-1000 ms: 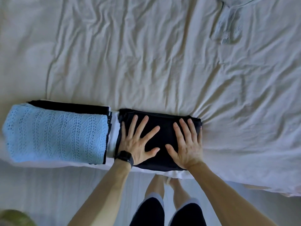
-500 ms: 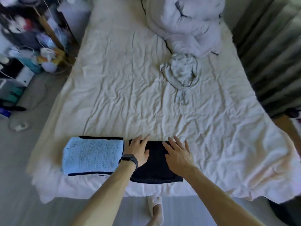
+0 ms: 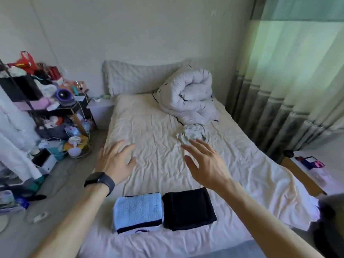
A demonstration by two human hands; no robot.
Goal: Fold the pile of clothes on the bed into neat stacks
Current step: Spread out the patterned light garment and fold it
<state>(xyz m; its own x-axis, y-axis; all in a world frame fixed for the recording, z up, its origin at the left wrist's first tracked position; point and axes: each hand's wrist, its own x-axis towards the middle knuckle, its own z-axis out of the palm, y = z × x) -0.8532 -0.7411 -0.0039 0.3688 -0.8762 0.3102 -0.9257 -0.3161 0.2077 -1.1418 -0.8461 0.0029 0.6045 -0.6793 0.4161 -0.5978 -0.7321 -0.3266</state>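
Left hand (image 3: 114, 163), right hand (image 3: 207, 165) splayed above bed (image 3: 158, 125)

Pale wall (image 3: 149, 25), cluttered shelf (image 3: 61, 108) left, curtain (image 3: 297, 81) right.

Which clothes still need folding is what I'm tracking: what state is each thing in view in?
light blue knit: folded, top of a stack at the near edge.
black garment: folded, beside that stack.
grey garment: crumpled, not folded.
duvet: rolled up, far end.
left hand: open, empty.
right hand: open, empty.
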